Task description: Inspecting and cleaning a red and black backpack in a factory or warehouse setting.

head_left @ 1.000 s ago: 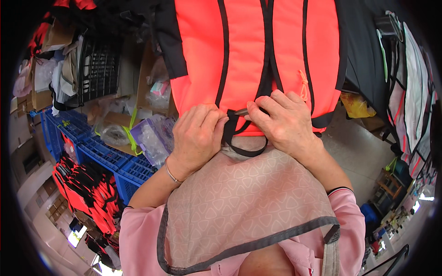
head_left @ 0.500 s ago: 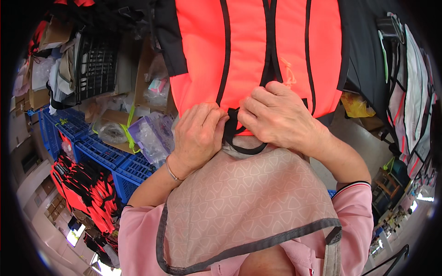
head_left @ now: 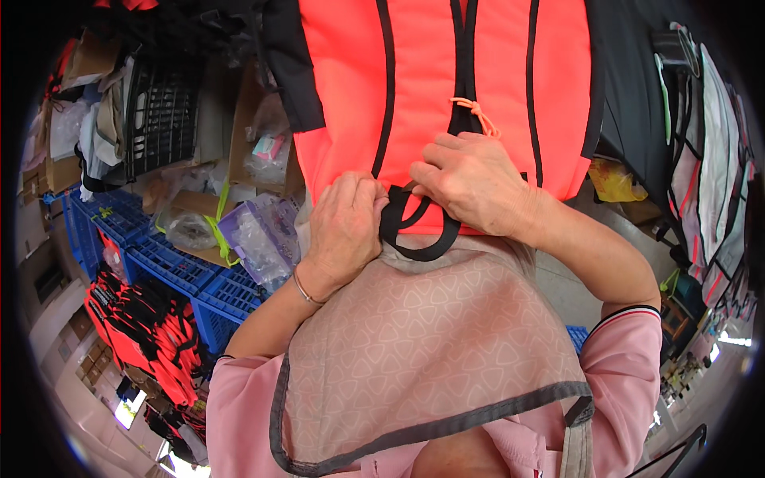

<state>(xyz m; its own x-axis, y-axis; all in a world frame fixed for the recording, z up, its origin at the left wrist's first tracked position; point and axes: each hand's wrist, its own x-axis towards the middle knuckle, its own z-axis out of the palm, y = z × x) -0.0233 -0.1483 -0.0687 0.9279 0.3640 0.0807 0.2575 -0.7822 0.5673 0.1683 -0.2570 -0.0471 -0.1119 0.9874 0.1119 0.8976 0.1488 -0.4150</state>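
In front of me lies a bright coral bag [head_left: 426,56] with black piping and black side panels, which looks like a backpack. My left hand [head_left: 344,223] is closed on its near edge, beside a black webbing loop [head_left: 434,248]. Just right of that loop, my right hand [head_left: 478,185] pinches the same edge by the end of the dark central zip; its fingertips partly hide what they grip. An orange cord pull [head_left: 476,113] lies on the coral fabric above my right knuckles. The near edge rests against my beige patterned apron [head_left: 430,342].
Blue plastic crates [head_left: 171,259] stand at left, with a purple bin [head_left: 259,239] of clear plastic bags. Below them is a stack of coral-and-black pieces [head_left: 147,334]. Cardboard boxes and a black crate [head_left: 163,115] sit farther back. Pale panels with dark edging [head_left: 709,159] hang at right.
My right hand has shifted slightly up and left, its elbow swinging outward. The orange cord pull has flipped up and lies farther left, and the black loop stands out wider.
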